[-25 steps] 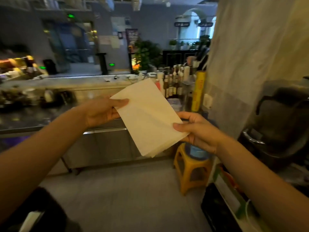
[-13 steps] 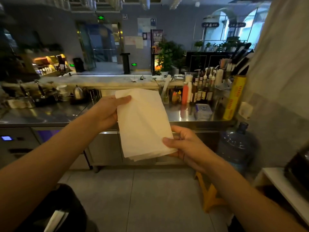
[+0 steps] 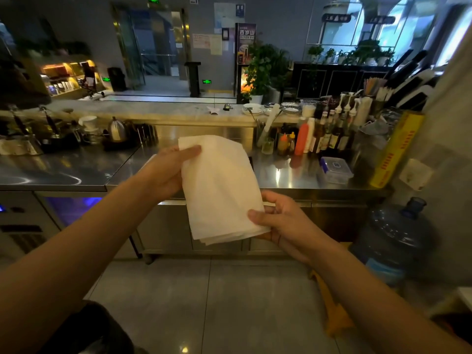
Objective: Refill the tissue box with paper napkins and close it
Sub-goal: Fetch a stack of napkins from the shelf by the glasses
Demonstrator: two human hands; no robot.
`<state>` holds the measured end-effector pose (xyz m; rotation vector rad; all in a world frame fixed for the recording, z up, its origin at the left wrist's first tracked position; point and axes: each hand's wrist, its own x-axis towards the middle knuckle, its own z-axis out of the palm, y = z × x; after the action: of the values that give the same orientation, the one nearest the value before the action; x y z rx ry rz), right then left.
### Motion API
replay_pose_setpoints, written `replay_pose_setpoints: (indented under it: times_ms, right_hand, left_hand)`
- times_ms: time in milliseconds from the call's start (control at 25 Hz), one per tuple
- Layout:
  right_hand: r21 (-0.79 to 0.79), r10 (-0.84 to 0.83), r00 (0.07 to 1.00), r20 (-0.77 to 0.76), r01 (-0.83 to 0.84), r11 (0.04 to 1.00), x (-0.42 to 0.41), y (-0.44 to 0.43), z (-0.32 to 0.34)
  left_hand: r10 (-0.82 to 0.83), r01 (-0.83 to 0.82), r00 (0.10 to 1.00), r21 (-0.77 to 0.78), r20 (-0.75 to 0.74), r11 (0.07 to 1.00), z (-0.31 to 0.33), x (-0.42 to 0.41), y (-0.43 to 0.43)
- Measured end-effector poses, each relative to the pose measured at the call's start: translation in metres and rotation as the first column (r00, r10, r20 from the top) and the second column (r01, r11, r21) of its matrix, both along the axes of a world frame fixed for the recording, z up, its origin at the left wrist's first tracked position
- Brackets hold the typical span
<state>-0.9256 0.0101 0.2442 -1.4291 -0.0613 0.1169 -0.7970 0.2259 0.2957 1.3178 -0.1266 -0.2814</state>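
Steel counter [image 3: 63, 175]: bare steel along the front edge at left, middle hidden behind napkins [image 3: 219, 185]; kettle [image 3: 116, 130] and sauce bottles [image 3: 319, 134] line the back edge; lidded plastic container [image 3: 334, 169] and leaning yellow roll box [image 3: 396, 149] crowd the right end; water jug [image 3: 393, 238] on the floor there.

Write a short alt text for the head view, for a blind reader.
Two hands hold a stack of white paper napkins in the air before a steel counter: the left hand grips the top left corner, the right hand pinches the bottom right one. Bottles stand on the counter.
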Motion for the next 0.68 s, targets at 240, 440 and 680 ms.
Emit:
replay_pose_setpoints:
  times_ms: [240,440,680]
  right_hand:
    - [0.043,0.036,0.999,-0.018,-0.035,0.998,0.106,-0.048,-0.024]
    - [0.058,0.101,0.994,-0.039,-0.099,0.993,0.198,-0.094,-0.035]
    - [0.098,0.164,0.982,-0.097,-0.155,0.983,0.29,-0.111,-0.056]
  left_hand:
    - [0.034,-0.035,0.999,0.063,0.015,0.997,-0.016,0.1,-0.047]
    - [0.059,-0.061,0.998,0.146,0.016,0.987,-0.022,0.185,-0.091]
    - [0.109,-0.102,0.993,0.147,-0.045,0.984,-0.05,0.274,-0.103]
